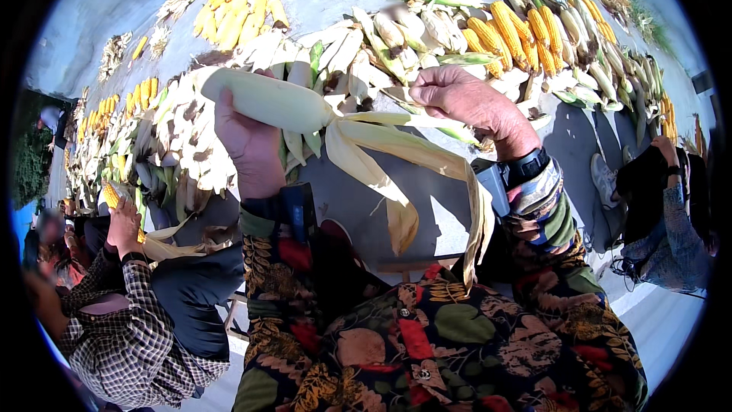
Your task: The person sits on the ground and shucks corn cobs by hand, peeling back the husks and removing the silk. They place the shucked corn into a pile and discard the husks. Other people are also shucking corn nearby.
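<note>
My left hand is wrapped around an ear of corn still covered in smooth, pale inner husk. From its right end, loosened husk leaves fan out and hang down in long, curling strips. To the right of the ear, my right hand has thumb and fingers pinched on the thin, dry tip of a husk strip. One pale strip runs just under that hand. The kernels of the held ear are hidden by the husk.
A long heap of unhusked corn spans the ground before me. Bare yellow ears lie in a pile behind it and on the heap. At left, a person in a checked shirt holds a partly husked ear; another person sits at right.
</note>
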`<control>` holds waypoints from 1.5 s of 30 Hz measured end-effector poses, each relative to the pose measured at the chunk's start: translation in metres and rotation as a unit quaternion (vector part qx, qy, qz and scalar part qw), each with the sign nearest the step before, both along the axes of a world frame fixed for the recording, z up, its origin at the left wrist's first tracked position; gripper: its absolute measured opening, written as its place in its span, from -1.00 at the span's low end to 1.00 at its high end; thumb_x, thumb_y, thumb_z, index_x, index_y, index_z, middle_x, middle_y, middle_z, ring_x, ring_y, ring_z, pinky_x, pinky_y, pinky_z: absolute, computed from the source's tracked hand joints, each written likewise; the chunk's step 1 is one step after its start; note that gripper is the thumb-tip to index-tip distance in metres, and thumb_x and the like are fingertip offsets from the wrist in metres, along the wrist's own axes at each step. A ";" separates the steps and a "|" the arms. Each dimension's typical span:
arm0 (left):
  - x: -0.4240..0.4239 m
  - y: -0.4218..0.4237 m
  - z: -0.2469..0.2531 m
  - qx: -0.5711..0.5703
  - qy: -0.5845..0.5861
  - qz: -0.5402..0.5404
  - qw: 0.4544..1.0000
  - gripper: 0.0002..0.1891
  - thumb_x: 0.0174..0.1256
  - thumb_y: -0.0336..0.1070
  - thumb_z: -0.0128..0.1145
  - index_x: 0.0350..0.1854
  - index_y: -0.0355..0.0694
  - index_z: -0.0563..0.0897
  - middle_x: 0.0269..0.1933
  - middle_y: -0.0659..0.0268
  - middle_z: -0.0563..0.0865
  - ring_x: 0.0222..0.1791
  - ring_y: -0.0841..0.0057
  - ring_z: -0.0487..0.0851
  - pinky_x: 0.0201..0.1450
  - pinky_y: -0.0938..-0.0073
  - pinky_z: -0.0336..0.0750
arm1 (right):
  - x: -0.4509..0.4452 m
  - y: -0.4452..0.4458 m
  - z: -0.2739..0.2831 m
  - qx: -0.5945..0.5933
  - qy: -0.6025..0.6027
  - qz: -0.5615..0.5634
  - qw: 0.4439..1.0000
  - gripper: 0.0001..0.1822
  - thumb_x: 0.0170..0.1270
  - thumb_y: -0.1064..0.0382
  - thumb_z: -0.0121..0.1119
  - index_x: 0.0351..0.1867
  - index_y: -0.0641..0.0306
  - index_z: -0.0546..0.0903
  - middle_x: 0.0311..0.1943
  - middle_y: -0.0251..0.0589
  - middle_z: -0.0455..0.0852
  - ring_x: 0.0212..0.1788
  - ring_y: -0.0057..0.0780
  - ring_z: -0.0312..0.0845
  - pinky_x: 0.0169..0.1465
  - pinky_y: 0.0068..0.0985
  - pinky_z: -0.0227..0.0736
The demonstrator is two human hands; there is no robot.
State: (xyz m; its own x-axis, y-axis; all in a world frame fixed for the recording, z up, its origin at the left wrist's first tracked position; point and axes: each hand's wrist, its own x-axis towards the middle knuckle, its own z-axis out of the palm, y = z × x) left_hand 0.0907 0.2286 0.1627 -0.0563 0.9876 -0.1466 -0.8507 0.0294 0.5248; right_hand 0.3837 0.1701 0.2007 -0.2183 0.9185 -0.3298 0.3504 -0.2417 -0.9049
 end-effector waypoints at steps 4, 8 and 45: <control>0.005 -0.006 0.000 0.014 0.082 -0.018 0.996 -0.61 0.30 -0.19 0.01 0.11 -0.27 0.41 -0.02 0.04 0.56 0.02 0.15 0.54 0.15 0.09 0.39 | -0.014 -0.007 -0.009 0.035 -0.177 0.144 0.973 -0.70 0.26 0.16 0.11 -0.17 0.40 0.53 -0.38 -0.16 0.63 -0.29 -0.40 0.52 -0.14 -0.45 0.42; 0.041 -0.016 -0.002 0.021 0.162 -0.072 0.984 -0.61 0.18 -0.37 0.14 0.07 -0.26 0.42 -0.13 0.20 0.59 -0.12 0.39 0.58 -0.01 0.35 0.49 | -0.016 -0.008 -0.027 0.224 -0.192 -0.020 0.955 -0.62 0.22 0.13 0.13 -0.05 0.37 0.49 -0.30 0.02 0.64 -0.23 -0.12 0.57 -0.11 -0.31 0.45; 0.113 -0.064 -0.004 0.125 0.484 -0.232 0.835 -0.46 -0.19 -0.31 0.39 -0.11 -0.32 0.43 -0.23 0.31 0.48 -0.27 0.61 0.46 -0.21 0.55 0.46 | -0.015 0.005 -0.009 0.200 0.287 -0.232 0.908 -0.89 0.15 0.36 0.29 -0.34 0.27 0.58 -0.46 -0.48 0.59 -0.40 -0.77 0.43 -0.29 -0.74 0.39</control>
